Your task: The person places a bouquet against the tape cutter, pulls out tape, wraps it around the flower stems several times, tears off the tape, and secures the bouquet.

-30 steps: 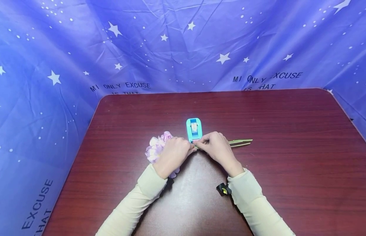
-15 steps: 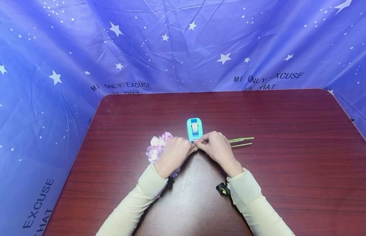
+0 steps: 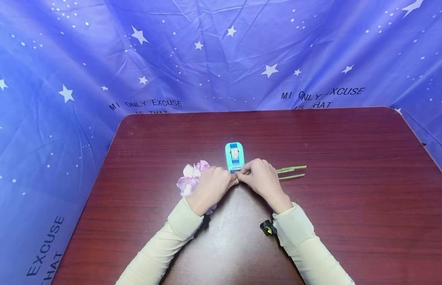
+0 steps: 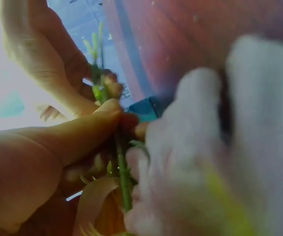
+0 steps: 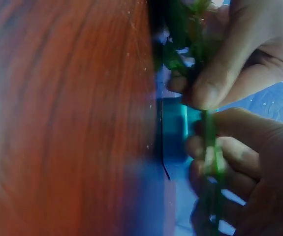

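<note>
Pink-white artificial flowers (image 3: 188, 183) lie on their side, heads partly behind my left hand (image 3: 213, 185). That hand pinches their green stems (image 5: 210, 147) between thumb and fingers, just below the blooms. My right hand (image 3: 262, 180) grips the same stems close beside it, its fingertips almost meeting the left ones. Past the right hand, the stem ends (image 3: 293, 176) poke out to the right. Just beyond both hands stands a turquoise tape dispenser (image 3: 228, 158) with a roll inside. Blurred petals (image 4: 190, 147) fill much of the left wrist view.
A dark red wooden table (image 3: 349, 158) bears everything. Behind it and along the sides hangs a blue-purple cloth (image 3: 213, 59) printed with white stars and lettering. A black wrist-camera mount (image 3: 268, 228) hangs under the right sleeve cuff.
The stem ends at the right have turned a little and spread slightly apart. Both hands stay at nearly the same place, and the tape dispenser has not moved.
</note>
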`<state>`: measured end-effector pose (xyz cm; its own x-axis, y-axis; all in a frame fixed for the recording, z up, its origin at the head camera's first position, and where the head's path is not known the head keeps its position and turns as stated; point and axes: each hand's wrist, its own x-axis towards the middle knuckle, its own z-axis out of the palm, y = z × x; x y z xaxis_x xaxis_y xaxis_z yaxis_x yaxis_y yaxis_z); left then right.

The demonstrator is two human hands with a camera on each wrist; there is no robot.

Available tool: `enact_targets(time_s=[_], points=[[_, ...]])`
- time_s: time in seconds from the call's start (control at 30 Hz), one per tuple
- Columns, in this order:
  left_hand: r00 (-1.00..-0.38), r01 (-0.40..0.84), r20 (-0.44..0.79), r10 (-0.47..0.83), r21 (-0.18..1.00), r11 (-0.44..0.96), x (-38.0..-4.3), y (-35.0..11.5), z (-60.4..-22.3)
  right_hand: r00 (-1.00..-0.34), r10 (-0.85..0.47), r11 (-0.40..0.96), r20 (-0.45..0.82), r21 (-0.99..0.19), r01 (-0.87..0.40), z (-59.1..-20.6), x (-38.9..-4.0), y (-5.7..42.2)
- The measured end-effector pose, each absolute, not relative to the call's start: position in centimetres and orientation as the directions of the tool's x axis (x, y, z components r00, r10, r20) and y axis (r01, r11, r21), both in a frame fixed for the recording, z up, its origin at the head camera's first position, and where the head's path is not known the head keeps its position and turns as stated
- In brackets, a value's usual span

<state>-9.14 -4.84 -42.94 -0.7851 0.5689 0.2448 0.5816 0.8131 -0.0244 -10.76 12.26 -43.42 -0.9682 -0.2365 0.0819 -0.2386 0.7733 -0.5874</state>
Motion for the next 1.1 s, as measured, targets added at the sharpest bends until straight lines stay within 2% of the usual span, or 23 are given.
enact_targets(time_s=[0.3,0.7,0.93,1.1], points=[[-0.77,0.606,0.278,0.574,0.036,0.795,-9.2,-4.9,-42.4,-0.964,-0.245,0.714,0.1,-0.655,-0.249,-43.0,-10.7,13.0],[-0.77,0.602,0.267,0.579,0.002,0.799,-9.0,-4.8,-41.8,-0.964,-0.263,0.666,0.046,-0.714,-0.216,-42.6,-10.9,13.5],[-0.714,0.62,0.365,0.598,-0.068,0.781,-8.9,-4.8,-41.8,-0.966,-0.256,0.673,0.025,-0.713,-0.197,-42.0,-10.6,13.4],[-0.67,0.647,0.43,0.605,-0.061,0.76,-9.1,-5.0,-41.7,-0.969,-0.248,0.678,0.008,-0.713,-0.179,-41.6,-10.5,13.5]])
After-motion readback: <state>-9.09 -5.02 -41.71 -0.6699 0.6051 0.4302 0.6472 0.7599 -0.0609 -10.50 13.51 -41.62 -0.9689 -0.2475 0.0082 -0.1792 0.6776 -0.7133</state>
